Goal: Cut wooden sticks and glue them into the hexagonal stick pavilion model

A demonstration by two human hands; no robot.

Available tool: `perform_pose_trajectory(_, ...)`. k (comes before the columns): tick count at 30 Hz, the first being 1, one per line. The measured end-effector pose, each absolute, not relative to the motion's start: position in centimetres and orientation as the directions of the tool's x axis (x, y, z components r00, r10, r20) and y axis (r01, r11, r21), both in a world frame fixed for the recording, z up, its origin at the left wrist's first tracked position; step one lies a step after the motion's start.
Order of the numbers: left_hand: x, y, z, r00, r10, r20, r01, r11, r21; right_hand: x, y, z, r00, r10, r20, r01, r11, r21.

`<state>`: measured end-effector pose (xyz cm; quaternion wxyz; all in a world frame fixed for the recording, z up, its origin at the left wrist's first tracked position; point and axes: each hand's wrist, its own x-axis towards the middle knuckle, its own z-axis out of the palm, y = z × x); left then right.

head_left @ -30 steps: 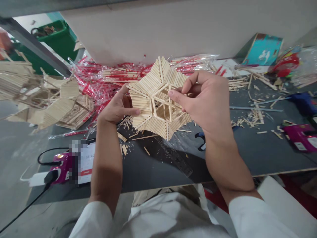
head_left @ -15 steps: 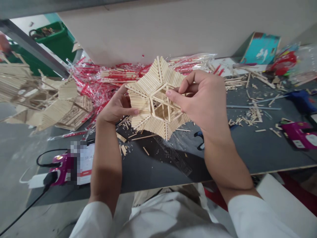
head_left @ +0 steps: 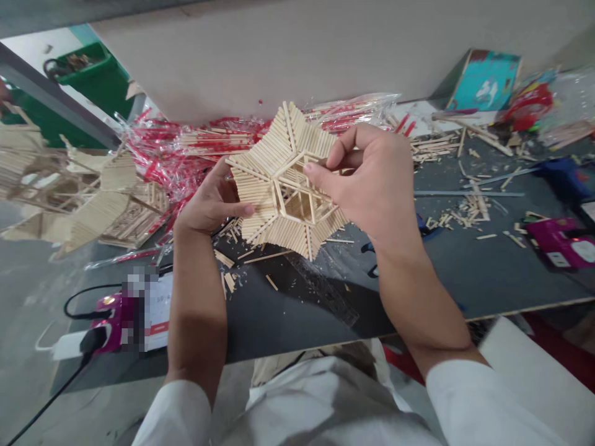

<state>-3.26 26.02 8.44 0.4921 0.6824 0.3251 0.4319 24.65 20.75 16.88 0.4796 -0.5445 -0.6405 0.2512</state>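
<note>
A six-pointed star (head_left: 258,189) built of thin wooden sticks is held up above the dark table, tilted toward me. Its centre is an open hexagon framed and crossed by sticks. My left hand (head_left: 209,198) grips the star's left side, thumb on the front and fingers behind. Over the upper right of the hexagon, my right hand (head_left: 372,179) is closed in a pinch, thumb against the bent fingers. Whatever lies between those fingertips is hidden. The star's right point is covered by this hand.
Larger stick structures (head_left: 93,210) stand at the left. Plastic-wrapped stick bundles (head_left: 218,142) lie along the wall. Cut stick pieces (head_left: 460,214) are scattered at the right. Purple power strips (head_left: 560,243) sit near both ends, and a clear ruler (head_left: 325,294) lies in front.
The whole view has shifted slightly, with star and hands a little further left in it. Both hands keep nearly the same hold, and the star has turned very slightly.
</note>
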Motion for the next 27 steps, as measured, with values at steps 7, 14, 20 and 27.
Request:
perform_pose_trajectory(7, -3.2, 25.9, 8.5, 0.426, 0.866, 0.261, 0.003, -0.290, 0.957, 24.8, 20.7, 17.5, 0.067, 0.943, 0.325, 0.440, 0.264, -0.858)
perform_pose_trajectory(14, -3.2, 25.7, 8.6, 0.419, 0.869, 0.261, -0.004, -0.286, 0.958, 25.3, 20.7, 18.2, 0.053, 0.969, 0.242, 0.407, 0.201, -0.891)
perform_pose_trajectory(20, -2.9, 25.7, 8.8, 0.415, 0.873, 0.256, -0.025, -0.270, 0.962, 25.3, 20.6, 18.2, 0.075, 0.971, 0.227, 0.393, 0.180, -0.902)
perform_pose_trajectory(27, -2.9, 25.7, 8.7, 0.409, 0.880, 0.242, -0.066, -0.236, 0.969, 25.2, 20.6, 18.1, 0.085, 0.968, 0.234, 0.398, 0.183, -0.899)
